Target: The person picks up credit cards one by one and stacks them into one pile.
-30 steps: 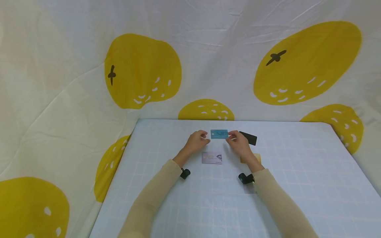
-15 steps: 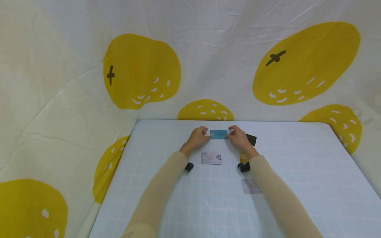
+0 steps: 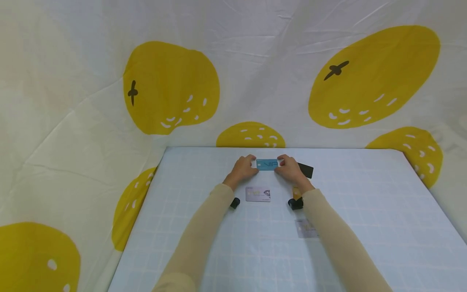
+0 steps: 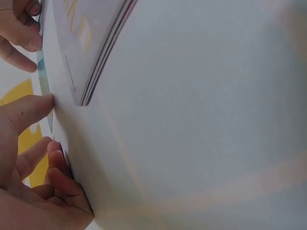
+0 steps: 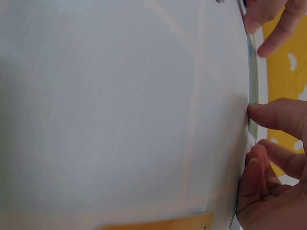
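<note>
A teal card point(image 3: 267, 164) marked "VIP" lies near the table's far edge. My left hand point(image 3: 243, 168) is at its left end, with thumb and index finger on the near and far corners. At the opposite end my right hand point(image 3: 291, 168) holds the card the same way. From the left wrist view, the left thumb point(image 4: 36, 109) meets the edge of the card point(image 4: 43, 76); the right wrist view has the right thumb point(image 5: 276, 114) against the card point(image 5: 253, 79). Whether other cards lie beneath it cannot be seen.
Nearer me is a lilac card point(image 3: 258, 194), which the left wrist view shows as a stack point(image 4: 88, 45). A black card point(image 3: 306, 170) lies partly behind my right hand. A gold card point(image 3: 297, 193) and a greyish card point(image 3: 305, 228) are partly covered by the right arm.
My left hand has come right to meet the teal card's left end. The right arm has reached forward, its fingers now around the right end; more of the greyish card shows.
</note>
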`<state>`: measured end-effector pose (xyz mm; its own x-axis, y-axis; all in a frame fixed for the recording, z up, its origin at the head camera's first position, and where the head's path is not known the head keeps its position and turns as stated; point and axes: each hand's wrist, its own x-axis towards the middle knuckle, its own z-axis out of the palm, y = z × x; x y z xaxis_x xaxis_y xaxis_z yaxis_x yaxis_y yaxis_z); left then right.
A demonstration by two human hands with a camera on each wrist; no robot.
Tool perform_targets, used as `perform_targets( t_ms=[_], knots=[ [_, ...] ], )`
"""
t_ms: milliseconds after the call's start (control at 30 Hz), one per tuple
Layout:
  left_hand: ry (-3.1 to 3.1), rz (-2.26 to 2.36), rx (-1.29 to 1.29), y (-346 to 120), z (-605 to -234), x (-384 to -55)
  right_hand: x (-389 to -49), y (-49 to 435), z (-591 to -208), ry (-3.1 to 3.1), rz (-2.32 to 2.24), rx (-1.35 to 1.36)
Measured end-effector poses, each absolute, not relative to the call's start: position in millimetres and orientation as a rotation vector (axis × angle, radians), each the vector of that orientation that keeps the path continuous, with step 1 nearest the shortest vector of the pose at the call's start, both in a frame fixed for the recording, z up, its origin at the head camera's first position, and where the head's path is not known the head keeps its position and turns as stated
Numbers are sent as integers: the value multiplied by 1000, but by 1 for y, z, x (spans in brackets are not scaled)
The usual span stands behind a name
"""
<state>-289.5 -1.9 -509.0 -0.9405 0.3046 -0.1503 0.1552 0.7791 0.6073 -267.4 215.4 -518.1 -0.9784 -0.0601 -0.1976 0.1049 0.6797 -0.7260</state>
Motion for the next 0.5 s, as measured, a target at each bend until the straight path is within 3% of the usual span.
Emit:
perform_targets(
  t_ms=[500],
  knots=[
    [2737, 931, 361, -2, -509, -289, -269, 208, -515, 2672, -1227, 112]
  ],
)
